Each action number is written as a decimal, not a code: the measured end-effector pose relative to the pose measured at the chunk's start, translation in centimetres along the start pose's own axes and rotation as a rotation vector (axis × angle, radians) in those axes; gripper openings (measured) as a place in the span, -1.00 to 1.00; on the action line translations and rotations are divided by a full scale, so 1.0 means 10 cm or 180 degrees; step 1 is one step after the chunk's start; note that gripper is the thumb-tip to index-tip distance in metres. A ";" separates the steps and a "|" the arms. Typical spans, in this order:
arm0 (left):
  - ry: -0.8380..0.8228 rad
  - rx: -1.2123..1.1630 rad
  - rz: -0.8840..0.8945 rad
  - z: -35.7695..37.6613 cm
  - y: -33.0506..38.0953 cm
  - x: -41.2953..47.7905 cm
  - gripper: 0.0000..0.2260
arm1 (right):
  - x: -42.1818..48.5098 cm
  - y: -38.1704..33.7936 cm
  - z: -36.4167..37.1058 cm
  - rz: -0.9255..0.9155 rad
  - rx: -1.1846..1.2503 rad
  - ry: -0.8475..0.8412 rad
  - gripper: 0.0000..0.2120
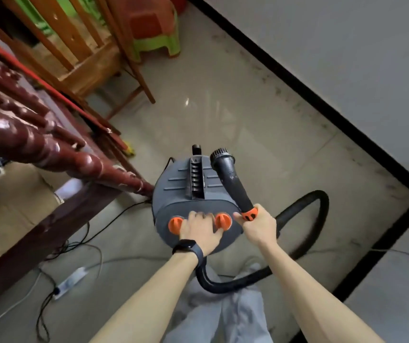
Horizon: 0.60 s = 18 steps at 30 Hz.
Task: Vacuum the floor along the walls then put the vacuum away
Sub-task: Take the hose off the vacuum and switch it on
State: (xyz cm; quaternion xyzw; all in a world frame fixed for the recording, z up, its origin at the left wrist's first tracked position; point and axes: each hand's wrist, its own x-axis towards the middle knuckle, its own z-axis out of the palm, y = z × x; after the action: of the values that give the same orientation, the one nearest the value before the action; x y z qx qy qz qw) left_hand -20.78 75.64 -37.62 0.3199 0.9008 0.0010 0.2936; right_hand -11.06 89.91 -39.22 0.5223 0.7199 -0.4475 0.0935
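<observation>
The vacuum (pixel 193 194) stands on the floor (pixel 223 107) at the middle of the view, just beside a dark red rail at 9 o'clock and well apart from the wall (pixel 347 58), which runs from 12 to 4 o'clock.

The left hand (pixel 199 231) lies spread on the vacuum's near end, between two orange knobs (pixel 175 225), pinching nothing. It is probably steadying the body or reaching for a control, though blur hides which.

The right hand (pixel 258 225) is wrapped round the orange collar of the nozzle (pixel 230 179), whose brush tip points to 12 o'clock above the body. It seems held clear of the floor rather than working.

The hose (pixel 305 219) loops out to 3 o'clock and back under the left wrist, slack enough to reach the wall.

A cord (pixel 114 219) runs from the vacuum toward a power strip (pixel 71 280) at 8 o'clock, so putting away looks some way off.

The vacuum's drum is closed and its contents are hidden. A cardboard box (pixel 12 206) at 9 o'clock shows only its outside.
</observation>
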 end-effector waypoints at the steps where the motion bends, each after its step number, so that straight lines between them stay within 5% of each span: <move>1: 0.0098 0.0171 -0.0003 0.08 0.03 0.04 -0.59 | 0.05 0.05 0.05 0.0019 -0.0014 -0.0075 -0.65; 8: 0.1077 0.0597 0.0157 0.40 0.19 0.11 -0.72 | 0.25 0.33 0.09 0.0081 0.0310 -0.0304 -0.61; 18: 0.1243 0.1240 0.1008 0.26 0.16 0.28 -0.85 | 0.44 0.25 0.00 -0.0014 0.0299 -0.0457 -0.63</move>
State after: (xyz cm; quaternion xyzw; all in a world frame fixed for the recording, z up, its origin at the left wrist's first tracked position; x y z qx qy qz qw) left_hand -20.27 78.03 -41.01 0.5002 0.8624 -0.0644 0.0445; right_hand -10.89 93.03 -43.27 0.4911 0.6907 -0.5173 0.1193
